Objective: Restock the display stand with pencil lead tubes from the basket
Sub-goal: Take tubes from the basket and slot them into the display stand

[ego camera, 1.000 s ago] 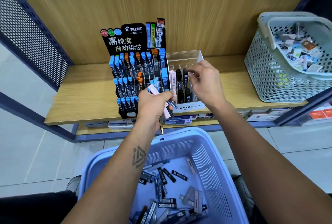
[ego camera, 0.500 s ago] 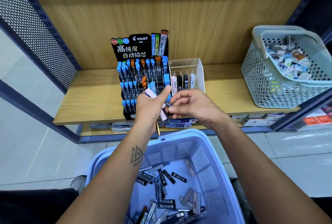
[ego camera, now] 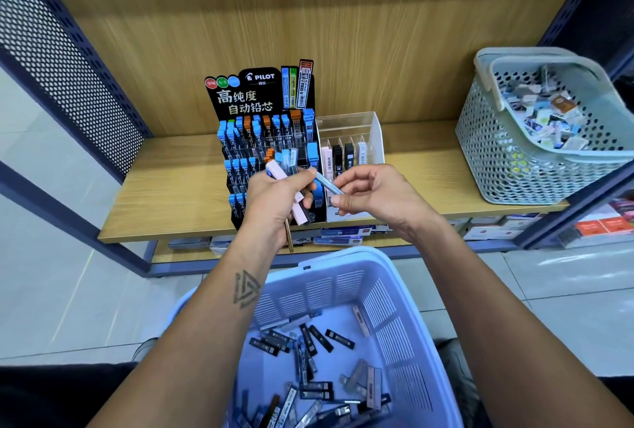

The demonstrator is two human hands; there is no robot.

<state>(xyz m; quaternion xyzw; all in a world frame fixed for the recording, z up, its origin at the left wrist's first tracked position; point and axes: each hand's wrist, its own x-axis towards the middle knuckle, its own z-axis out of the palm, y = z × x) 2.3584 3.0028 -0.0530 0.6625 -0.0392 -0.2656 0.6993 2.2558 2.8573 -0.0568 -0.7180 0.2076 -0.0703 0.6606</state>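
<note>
A black Pilot display stand with rows of blue- and orange-capped lead tubes stands on the wooden shelf. Beside it on the right is a clear acrylic stand holding pink, black and white tubes. My left hand grips a bundle of lead tubes, a pink one on the outside. My right hand pinches a single blue lead tube just right of the bundle, in front of the stands. Below, the blue basket holds several loose tubes.
A grey-green perforated basket full of small packets sits at the right end of the shelf. Boxes lie on the lower shelf. A perforated metal side panel closes off the left. The tiled floor lies below.
My right hand came back from the clear stand to my left hand and now draws one blue tube out of the bundle. The view shifted slightly.
</note>
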